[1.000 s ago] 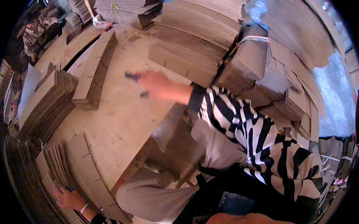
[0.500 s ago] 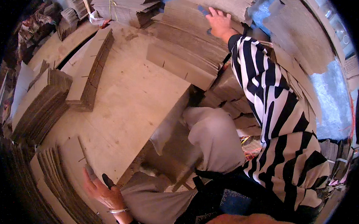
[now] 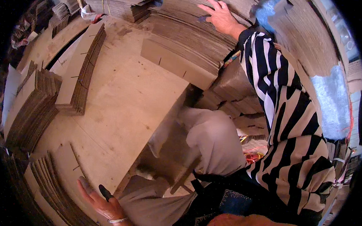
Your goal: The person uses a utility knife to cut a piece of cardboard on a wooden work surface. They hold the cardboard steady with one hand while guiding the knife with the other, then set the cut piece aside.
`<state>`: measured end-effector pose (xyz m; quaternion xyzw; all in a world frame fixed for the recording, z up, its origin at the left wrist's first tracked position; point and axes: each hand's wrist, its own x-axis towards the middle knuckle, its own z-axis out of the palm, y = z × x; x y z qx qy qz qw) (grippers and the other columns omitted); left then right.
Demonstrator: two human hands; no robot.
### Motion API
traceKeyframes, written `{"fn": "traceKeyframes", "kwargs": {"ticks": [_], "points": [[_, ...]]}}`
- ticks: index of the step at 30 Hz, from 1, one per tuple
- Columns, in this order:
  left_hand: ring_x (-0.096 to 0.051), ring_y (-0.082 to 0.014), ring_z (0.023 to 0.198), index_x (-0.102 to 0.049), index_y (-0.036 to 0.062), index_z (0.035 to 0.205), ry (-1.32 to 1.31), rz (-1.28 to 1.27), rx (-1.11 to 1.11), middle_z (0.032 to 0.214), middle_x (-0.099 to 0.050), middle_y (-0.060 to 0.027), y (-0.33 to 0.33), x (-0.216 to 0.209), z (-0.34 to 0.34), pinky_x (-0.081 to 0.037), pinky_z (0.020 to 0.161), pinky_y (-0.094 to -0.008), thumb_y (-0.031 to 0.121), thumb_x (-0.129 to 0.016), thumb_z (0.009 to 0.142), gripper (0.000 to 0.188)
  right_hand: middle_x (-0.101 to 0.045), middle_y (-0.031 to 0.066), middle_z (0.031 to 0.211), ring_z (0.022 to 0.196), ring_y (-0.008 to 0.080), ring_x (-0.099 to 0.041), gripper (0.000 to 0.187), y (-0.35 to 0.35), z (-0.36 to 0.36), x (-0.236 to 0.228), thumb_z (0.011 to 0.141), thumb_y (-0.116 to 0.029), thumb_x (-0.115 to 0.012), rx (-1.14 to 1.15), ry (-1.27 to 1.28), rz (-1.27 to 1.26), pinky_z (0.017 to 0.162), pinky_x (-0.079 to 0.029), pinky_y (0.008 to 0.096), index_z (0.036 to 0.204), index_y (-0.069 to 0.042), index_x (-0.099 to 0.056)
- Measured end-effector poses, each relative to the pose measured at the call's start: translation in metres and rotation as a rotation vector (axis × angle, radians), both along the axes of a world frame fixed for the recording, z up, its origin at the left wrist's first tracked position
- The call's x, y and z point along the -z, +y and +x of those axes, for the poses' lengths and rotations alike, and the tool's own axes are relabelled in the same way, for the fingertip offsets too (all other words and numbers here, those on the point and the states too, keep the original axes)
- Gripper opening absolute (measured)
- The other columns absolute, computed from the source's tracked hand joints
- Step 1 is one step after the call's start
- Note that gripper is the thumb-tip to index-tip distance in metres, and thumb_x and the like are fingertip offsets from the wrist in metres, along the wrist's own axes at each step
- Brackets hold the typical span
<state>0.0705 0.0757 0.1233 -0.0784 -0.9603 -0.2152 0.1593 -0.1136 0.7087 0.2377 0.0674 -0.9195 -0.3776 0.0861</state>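
Currently, the right hand (image 3: 224,19) is extended over the tall cardboard stack (image 3: 192,25) at the far right of the tabletop (image 3: 113,110). Its fingers are spread apart and clamped on nothing that shows; whether the fingertips touch the sheets cannot be told. A dark cover (image 3: 202,19) is noted on one digit. The left hand (image 3: 106,206) is low at the near left, fingers likewise apart and no item visible in its grasp. It lies just beside a slotted cardboard strip (image 3: 69,161) and the loose row of cardboard (image 3: 53,184) to its left; contact cannot be confirmed.

Further stock on the tabletop: a long strip stack (image 3: 81,69) with short dark slits, and a curved cardboard pile (image 3: 33,108) to its left. A slotted cardboard piece (image 3: 176,63) lies in front of the tall stack, near the tabletop's right edge.

Findings on handling: the sheets look thin and closely layered, so the right fingertips would best part them at an edge, with the thumb opposing, rather than press down on the pile. Sheets should be drawn level, so that neighbouring ones are not dragged along. The left hand is judged well placed to steady the near strips; light, flat pressure should suffice, since a hard grip could crease the cardboard or tear it at a slit.
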Motion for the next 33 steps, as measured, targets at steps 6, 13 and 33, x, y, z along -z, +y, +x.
{"fn": "traceKeyframes", "kwargs": {"ticks": [6,13,33], "points": [[-0.032,-0.0405,0.136,-0.037,-0.0006,0.141,0.015,-0.027,0.031,0.147,-0.032,-0.0222,-0.003,0.004,-0.003,-0.029,0.111,-0.0472,-0.004,-0.046,0.076,0.066,-0.023,-0.0038,0.154,0.141,0.0286,-0.020,0.040,-0.005,0.006,-0.011,0.069,-0.009,-0.073,0.066,-0.004,0.030,0.102,-0.031,0.0571,0.107,-0.023,-0.071],[-0.032,-0.0402,0.136,-0.043,-0.0060,0.131,-0.020,-0.075,-0.036,0.148,-0.031,-0.0216,-0.006,0.001,0.000,-0.030,0.110,-0.0463,-0.004,-0.052,0.085,0.048,-0.023,0.0134,0.152,0.139,0.0355,-0.022,0.045,-0.033,-0.022,-0.015,0.062,-0.028,-0.079,0.050,0.026,-0.041,0.102,-0.027,0.0618,0.102,-0.010,-0.064],[-0.041,-0.0429,0.127,-0.038,0.0004,0.141,-0.057,-0.157,0.024,0.144,-0.035,-0.0262,0.007,-0.030,-0.005,-0.043,0.096,-0.0505,0.015,-0.053,0.096,0.049,-0.024,0.0051,0.151,0.117,0.0361,-0.046,0.055,-0.005,-0.007,0.013,0.068,-0.012,-0.074,0.254,0.154,-0.091,0.086,-0.043,0.0561,0.121,-0.021,-0.060]]}}
